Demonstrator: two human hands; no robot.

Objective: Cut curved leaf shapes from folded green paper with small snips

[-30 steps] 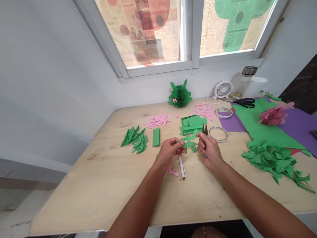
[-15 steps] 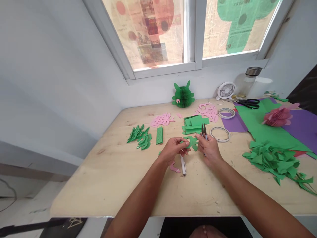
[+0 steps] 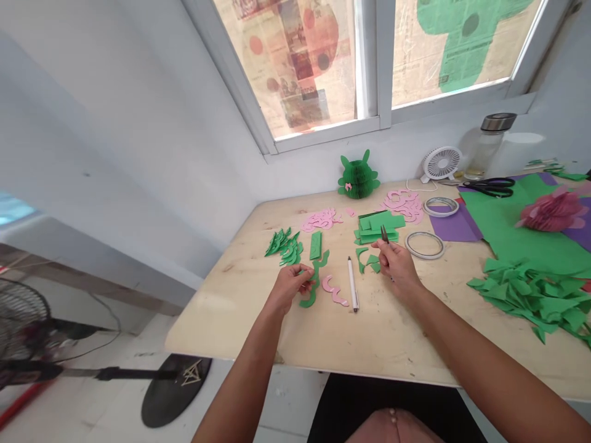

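My left hand (image 3: 293, 285) pinches a wavy green paper cutout (image 3: 316, 280) by its edge, just above the table. My right hand (image 3: 398, 266) is closed around small scissors (image 3: 385, 234), dark blades pointing up and away; their handles are mostly hidden in the fingers. Between the hands lie a curved pink paper piece (image 3: 333, 290) and a white pen (image 3: 353, 285). Green paper scraps (image 3: 368, 262) rest left of the scissors hand. Beyond my left hand are a folded green paper strip (image 3: 316, 245) and a pile of green cutouts (image 3: 290, 247).
Stacked green paper (image 3: 379, 225), pink cutouts (image 3: 322, 219) and a green honeycomb paper figure (image 3: 359, 178) stand toward the wall. Tape rolls (image 3: 425, 245), black scissors (image 3: 492, 186), a small white fan (image 3: 442, 163) and a heap of green scraps (image 3: 538, 298) occupy the right side.
My left hand has moved left, away from the right hand, carrying the green cutout. Green scraps now lie uncovered on the table. The view has turned to the left.
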